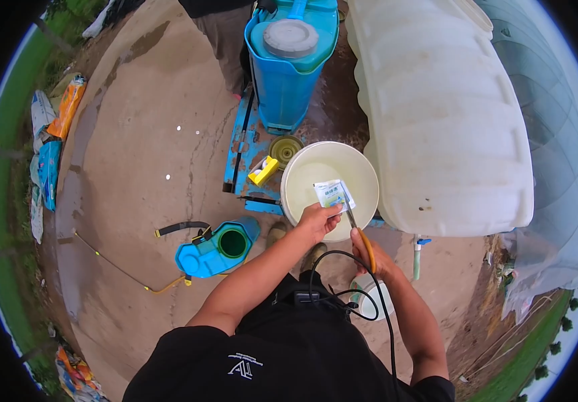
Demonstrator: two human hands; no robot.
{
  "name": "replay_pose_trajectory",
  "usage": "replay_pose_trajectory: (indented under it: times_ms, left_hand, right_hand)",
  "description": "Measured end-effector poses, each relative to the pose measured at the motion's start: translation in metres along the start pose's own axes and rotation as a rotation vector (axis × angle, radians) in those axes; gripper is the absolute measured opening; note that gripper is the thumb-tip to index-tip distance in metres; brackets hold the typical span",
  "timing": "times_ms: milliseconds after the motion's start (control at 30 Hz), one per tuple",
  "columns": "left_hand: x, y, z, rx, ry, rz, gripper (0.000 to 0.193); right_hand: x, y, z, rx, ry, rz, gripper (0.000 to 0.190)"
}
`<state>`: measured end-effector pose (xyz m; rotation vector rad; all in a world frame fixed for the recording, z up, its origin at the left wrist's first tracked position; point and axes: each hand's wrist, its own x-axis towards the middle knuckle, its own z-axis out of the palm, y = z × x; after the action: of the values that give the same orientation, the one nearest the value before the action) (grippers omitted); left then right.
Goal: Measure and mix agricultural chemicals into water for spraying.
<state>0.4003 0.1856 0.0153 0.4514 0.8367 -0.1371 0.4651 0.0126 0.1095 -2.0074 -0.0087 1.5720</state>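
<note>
Over a round white bucket (296, 176) my left hand (319, 221) pinches small printed sachets (330, 193), at least two overlapping by the look of their edges. My right hand (377, 256) grips scissors (367, 248) with orange handles. Their metal blades lie along the sachets' right side; whether they have cut through cannot be seen. Pale, slightly yellowish liquid seems to fill the lower part of the bucket, which stands on the edge of a worn blue platform (248, 135).
A large white tank (444, 115) lies to the right, with a blue-handled tap (422, 241) below. A blue sprayer tank (289, 80) stands ahead beside another person (226, 45). Left are an open blue backpack sprayer (198, 259) and its wand (118, 269). A black cable (387, 306) hangs before me.
</note>
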Motion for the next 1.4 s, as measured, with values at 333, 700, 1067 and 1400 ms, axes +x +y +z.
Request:
replay_pose_trajectory:
  times_ms: [333,700,1067,1400]
  left_hand:
    - [0.002,0.000,0.006,-0.033,0.074,0.087,0.016]
    - [-0.004,0.006,0.009,0.104,0.116,0.162,0.016]
    - [-0.012,0.008,0.013,0.178,0.069,0.190,0.015]
    - [-0.020,0.006,0.011,0.216,0.007,0.181,0.014]
  right_hand:
    - [0.000,-0.013,0.010,-0.007,0.069,0.020,0.082]
    - [0.016,-0.016,0.016,0.135,-0.084,-0.041,0.076]
    - [0.027,-0.022,0.023,0.284,-0.097,-0.015,0.080]
    - [0.033,-0.027,0.021,0.368,-0.164,-0.008,0.076]
